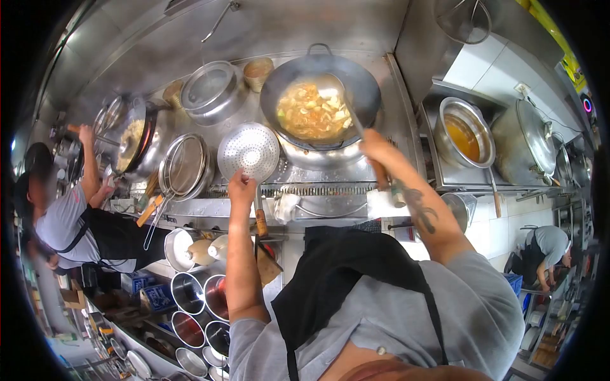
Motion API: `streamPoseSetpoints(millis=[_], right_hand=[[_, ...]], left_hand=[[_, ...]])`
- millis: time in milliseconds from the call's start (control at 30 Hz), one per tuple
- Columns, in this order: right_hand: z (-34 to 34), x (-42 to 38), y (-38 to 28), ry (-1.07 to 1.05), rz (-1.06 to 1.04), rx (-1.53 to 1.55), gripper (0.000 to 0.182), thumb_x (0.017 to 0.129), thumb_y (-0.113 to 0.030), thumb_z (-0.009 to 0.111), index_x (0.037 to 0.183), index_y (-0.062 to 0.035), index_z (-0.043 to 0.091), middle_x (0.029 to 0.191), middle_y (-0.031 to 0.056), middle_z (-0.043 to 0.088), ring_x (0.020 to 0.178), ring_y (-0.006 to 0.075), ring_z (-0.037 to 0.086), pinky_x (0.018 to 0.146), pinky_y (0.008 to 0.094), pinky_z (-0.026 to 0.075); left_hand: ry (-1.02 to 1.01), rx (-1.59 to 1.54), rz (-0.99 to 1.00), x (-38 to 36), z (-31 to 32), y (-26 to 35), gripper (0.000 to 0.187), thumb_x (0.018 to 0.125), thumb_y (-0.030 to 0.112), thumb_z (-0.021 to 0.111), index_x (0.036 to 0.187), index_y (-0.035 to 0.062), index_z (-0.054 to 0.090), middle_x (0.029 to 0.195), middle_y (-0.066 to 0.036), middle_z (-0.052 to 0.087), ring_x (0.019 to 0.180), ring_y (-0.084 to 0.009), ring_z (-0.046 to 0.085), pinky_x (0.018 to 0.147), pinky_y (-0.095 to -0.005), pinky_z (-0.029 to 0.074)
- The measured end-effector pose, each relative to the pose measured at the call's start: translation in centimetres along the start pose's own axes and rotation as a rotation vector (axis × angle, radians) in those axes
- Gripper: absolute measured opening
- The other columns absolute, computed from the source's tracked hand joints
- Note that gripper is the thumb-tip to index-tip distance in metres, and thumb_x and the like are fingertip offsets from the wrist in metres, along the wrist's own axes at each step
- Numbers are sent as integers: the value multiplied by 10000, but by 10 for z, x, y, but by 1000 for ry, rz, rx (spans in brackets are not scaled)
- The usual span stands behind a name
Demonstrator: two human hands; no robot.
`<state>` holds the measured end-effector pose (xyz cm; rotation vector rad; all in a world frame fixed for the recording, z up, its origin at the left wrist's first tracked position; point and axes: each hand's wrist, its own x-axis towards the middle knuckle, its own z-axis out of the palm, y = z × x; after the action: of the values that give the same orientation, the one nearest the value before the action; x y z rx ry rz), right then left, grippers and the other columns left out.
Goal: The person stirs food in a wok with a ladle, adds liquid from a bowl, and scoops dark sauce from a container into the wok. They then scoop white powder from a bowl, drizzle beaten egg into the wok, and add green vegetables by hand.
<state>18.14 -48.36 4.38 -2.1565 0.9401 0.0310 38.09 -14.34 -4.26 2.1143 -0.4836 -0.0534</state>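
A large dark wok (365, 86) sits on the burner straight ahead, filled with a yellow-orange stew (311, 111). My right hand (379, 150) is shut on the wooden handle of a long ladle (330, 86) whose bowl rests in the stew. My left hand (241, 188) grips the handle of a round perforated skimmer (249, 151), held up beside the wok on its left.
A co-worker on the left tends another wok (130, 140). A wire strainer (183, 166) and a lidded pot (210, 89) lie between us. Metal bowls (190, 292) stand below left. On the right are a pot of orange liquid (462, 134) and another person crouching.
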Motion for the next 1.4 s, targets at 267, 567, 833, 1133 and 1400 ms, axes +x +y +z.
streamPoseSetpoints(millis=[267,567,833,1133,1400], right_hand=[[-4,-32,0,-380,98,901,123,790,-108,562,841,4,574,641,53,551,482,167,527,415,325,430],[41,-13,-5,-44,-17,66,179,805,-113,605,918,15,551,681,57,551,526,146,529,440,274,458],[-30,-31,28,-226,-42,219,159,822,-98,572,921,20,535,686,61,571,517,136,546,398,302,441],[34,-8,13,19,-20,22,138,797,-78,543,842,44,585,769,209,642,633,312,646,615,366,528],[-4,18,31,-61,36,152,160,765,-129,566,728,23,598,622,150,589,476,232,575,438,342,452]], left_hand=[[-31,-25,-16,6,13,-9,551,706,121,636,1218,-43,516,947,-153,604,733,-215,604,666,-324,497],[-18,-11,-55,7,9,-4,566,714,108,632,1248,-16,493,1007,-157,581,749,-203,599,684,-325,497],[21,-165,-96,5,0,-4,553,719,51,625,1256,24,496,966,-109,551,692,-154,548,633,-291,478],[53,-192,-43,0,-1,6,519,721,32,605,1228,-12,499,946,-99,544,673,-119,516,605,-268,457],[53,-232,-36,1,-2,0,528,728,22,591,1244,-15,486,939,-98,540,674,-114,489,596,-253,439]])
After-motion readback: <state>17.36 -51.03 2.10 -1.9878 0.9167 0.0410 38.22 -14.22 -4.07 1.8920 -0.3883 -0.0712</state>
